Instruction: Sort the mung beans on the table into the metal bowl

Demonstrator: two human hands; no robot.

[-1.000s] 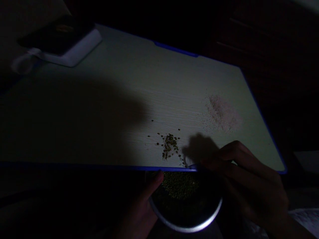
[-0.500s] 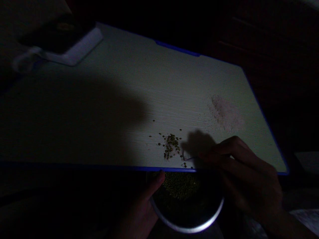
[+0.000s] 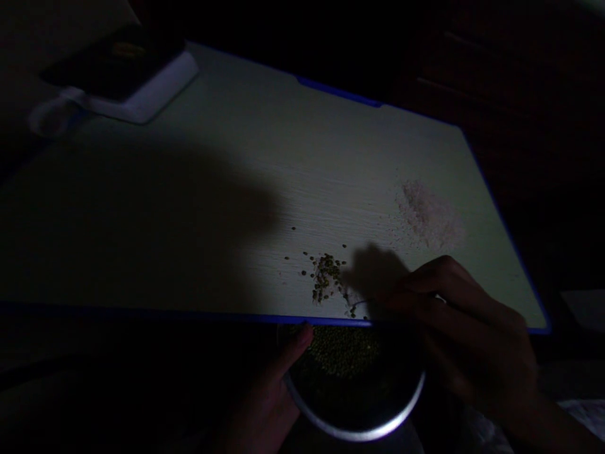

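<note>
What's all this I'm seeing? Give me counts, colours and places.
Tabletop: one, pale with blue edging, centre
Loose mung beans: dozens, green, near its front edge
Bowl: one, silvery rim, below that edge
Mung beans inside: many, green, in the bowl
Grain heap: one, pinkish-white, tabletop's right
Flat box: one, white with dark top, far left
Rounded item: one, pale, beside the box
Thin item: one, bluish, beside loose beans; unclear
Cloth: one, pale, patterned, lower right
Left hand: one, bare, thumb over the bowl
Right hand: one, bare, at the front edge
</note>
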